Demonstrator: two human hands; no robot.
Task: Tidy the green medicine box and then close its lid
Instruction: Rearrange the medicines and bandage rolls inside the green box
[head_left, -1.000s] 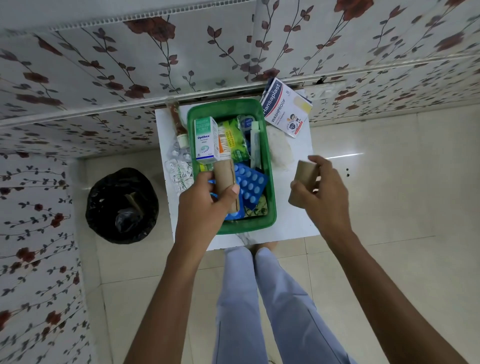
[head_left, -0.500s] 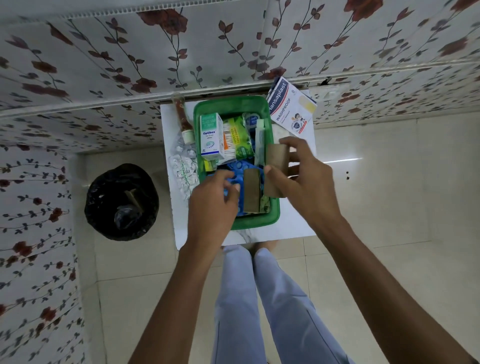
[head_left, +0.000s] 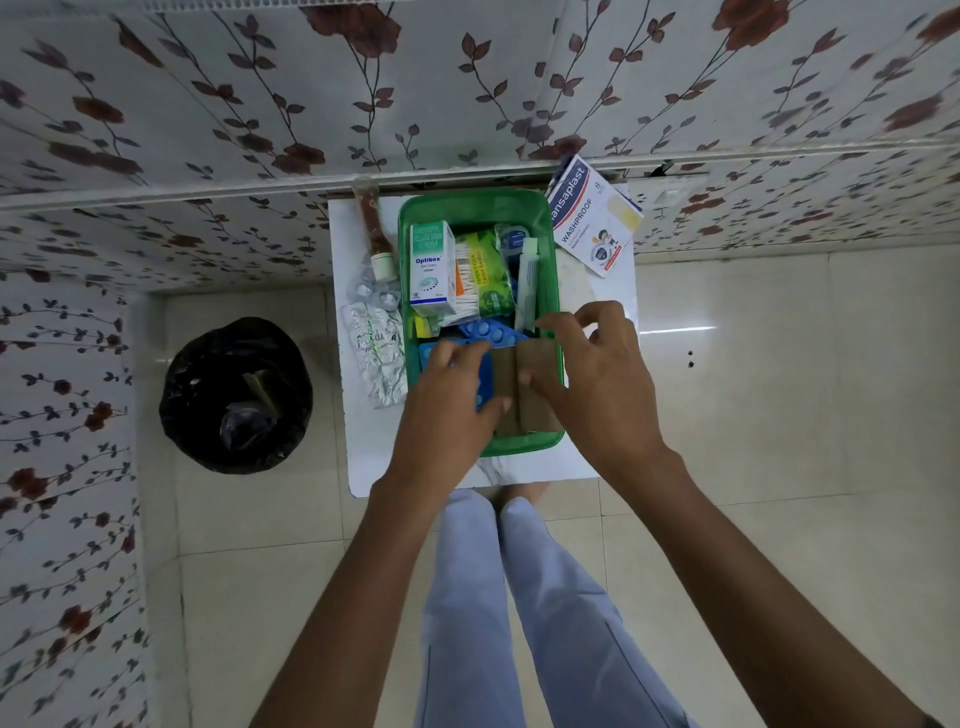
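The green medicine box (head_left: 472, 200) stands without a lid on a small white table (head_left: 587, 457). Two brown rolls lie side by side in its near end. My left hand (head_left: 447, 410) grips the left brown roll (head_left: 505, 384) with its thumb, fingers spread over blue blister strips (head_left: 488, 331). My right hand (head_left: 597, 384) pinches the right brown roll (head_left: 537, 364) against the box's right wall. Further back in the box stand an Optibex carton (head_left: 430, 270), a green cotton-swab pack (head_left: 480, 275) and a white tube (head_left: 529, 280). No lid is visible.
On the table left of the box lie silver blister strips (head_left: 376, 358) and a brown bottle (head_left: 373, 228). A Hansaplast carton (head_left: 595, 215) leans at the back right. A black-lined bin (head_left: 236, 395) stands on the floor to the left. My legs are below the table.
My right hand carried its brown roll from the right of the box into the box beside the other roll. My left hand set its roll down in the near end.
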